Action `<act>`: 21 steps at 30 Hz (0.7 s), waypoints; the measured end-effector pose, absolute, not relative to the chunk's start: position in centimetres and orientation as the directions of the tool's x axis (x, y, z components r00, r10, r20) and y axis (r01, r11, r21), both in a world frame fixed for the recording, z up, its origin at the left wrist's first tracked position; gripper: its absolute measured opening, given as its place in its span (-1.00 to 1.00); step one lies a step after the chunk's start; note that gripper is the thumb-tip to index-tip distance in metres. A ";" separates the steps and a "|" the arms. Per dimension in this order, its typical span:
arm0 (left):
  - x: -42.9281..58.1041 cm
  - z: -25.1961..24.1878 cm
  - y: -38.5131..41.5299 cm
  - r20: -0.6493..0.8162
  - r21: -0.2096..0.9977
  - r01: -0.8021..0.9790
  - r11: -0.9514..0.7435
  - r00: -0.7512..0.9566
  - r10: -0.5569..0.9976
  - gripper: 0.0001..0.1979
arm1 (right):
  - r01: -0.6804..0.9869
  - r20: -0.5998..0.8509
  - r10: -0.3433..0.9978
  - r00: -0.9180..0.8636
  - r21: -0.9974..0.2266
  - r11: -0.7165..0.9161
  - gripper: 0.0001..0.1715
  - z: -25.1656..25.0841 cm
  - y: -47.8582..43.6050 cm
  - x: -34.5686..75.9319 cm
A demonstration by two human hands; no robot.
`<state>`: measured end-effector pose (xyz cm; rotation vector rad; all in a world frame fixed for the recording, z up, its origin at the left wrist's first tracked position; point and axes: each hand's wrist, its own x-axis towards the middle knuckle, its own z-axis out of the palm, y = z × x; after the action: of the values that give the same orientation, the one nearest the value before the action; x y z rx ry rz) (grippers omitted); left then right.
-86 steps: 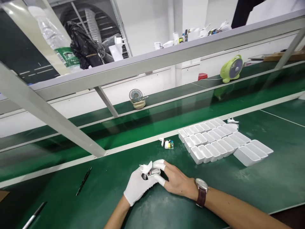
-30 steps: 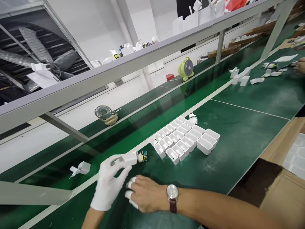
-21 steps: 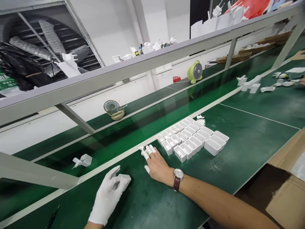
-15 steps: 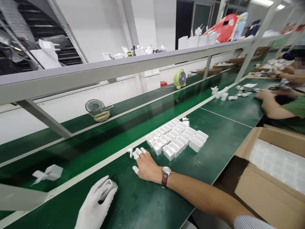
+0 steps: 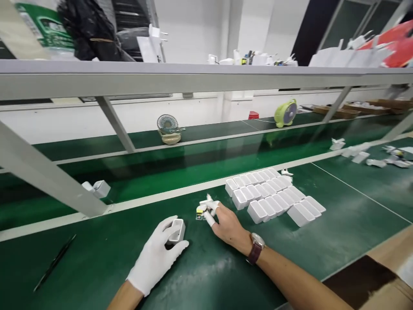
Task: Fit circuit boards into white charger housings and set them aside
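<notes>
My left hand [image 5: 156, 254], in a white glove, is curled around a small open-topped white plastic case [image 5: 177, 231] low over the green bench; its thumb is stretched along the near side. My right hand [image 5: 227, 224] has white finger cots and a wristwatch. Its fingertips are closed on a small circuit board [image 5: 200, 214] with a yellow component and white parts attached. Part of the board is hidden by the fingers. To the right of this hand, rows of white plastic cases [image 5: 271, 193] stand close together, open side up.
A black pen-like tool [image 5: 54, 262] lies at the left. Behind the bench strip runs a green conveyor belt [image 5: 180, 168], with white cases [image 5: 101, 188] on it by a slanted post. A cardboard box [image 5: 392, 288] sits at the lower right. A shelf [image 5: 206, 79] crosses above.
The view has turned left, and the coworker is out of sight. My right hand has picked up the circuit board from the bench edge. My left hand still has the case.
</notes>
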<state>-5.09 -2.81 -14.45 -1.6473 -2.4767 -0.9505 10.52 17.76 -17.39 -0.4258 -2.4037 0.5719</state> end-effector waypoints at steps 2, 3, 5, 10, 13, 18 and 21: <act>-4.7 -14.3 -2.9 0.318 0.484 0.832 0.270 -0.455 0.832 -0.62 | 0.085 0.549 0.423 -0.720 -0.536 0.840 -0.63 -17.5 17.3 10.7; -4.6 -14.2 -2.9 0.306 0.488 0.827 0.281 -0.463 0.832 -0.62 | 0.048 0.585 0.413 -0.698 -0.537 0.842 -0.65 -17.4 17.2 10.7; -4.4 -14.1 -3.0 0.286 0.497 0.816 0.296 -0.476 0.832 -0.63 | 0.000 0.642 0.363 -0.676 -0.492 0.870 -0.67 -17.1 17.1 10.9; -4.0 -14.2 -3.0 0.250 0.546 0.785 0.291 -0.484 0.839 -0.66 | 0.006 0.575 0.238 -0.783 -0.375 0.927 -0.39 -16.8 17.5 11.1; -3.7 -14.3 -3.0 0.253 0.606 0.755 0.252 -0.482 0.839 -0.65 | -0.004 0.503 0.193 -0.843 -0.365 0.931 -0.31 -17.2 17.6 11.2; -3.2 -13.6 -2.9 0.143 0.745 0.591 0.308 -0.593 0.792 -0.38 | 0.047 0.431 0.257 -0.865 -0.441 0.896 -0.28 -17.5 17.2 11.5; -3.1 -13.2 -2.8 0.038 0.808 0.485 0.335 -0.611 0.791 -0.11 | 0.051 0.402 0.249 -0.881 -0.444 0.895 -0.26 -17.9 17.2 11.5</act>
<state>-3.13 -2.81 -13.15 -1.4321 -2.8455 -1.4818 11.50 17.15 -17.93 -0.2182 -2.6008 0.5921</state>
